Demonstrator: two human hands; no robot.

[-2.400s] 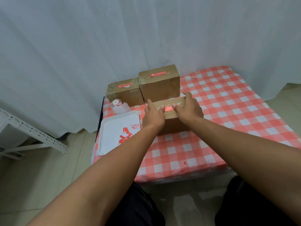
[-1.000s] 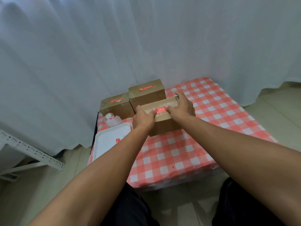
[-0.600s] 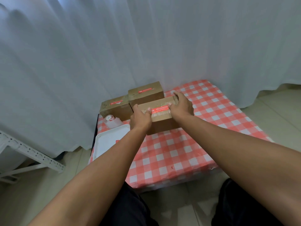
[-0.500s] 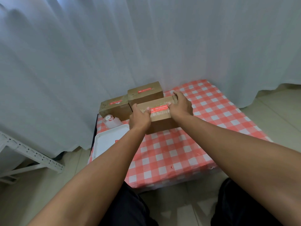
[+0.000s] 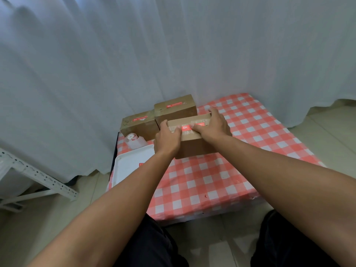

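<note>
Cardboard box point(image 5: 194, 147) sits on the checked table point(image 5: 202, 180), with the left hand point(image 5: 167, 138) gripping its left end and the right hand point(image 5: 213, 126) clasped over its right end. Both thumbs lie close together on the red label point(image 5: 186, 128) along the top. Sealing seems the step in hand; next, the thumbs should smooth the label flat before both hands let go.

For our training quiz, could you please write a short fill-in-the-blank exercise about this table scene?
1. The left hand and the right hand both hold the near box, one of ____ cardboard boxes on the tablecloth.
2. The tray to the left of the near box is ____ in colour.
3. The label between the two hands is ____ in colour.
4. Behind the boxes hangs a pale ____.

Missing words: three; white; red; curtain.
</note>
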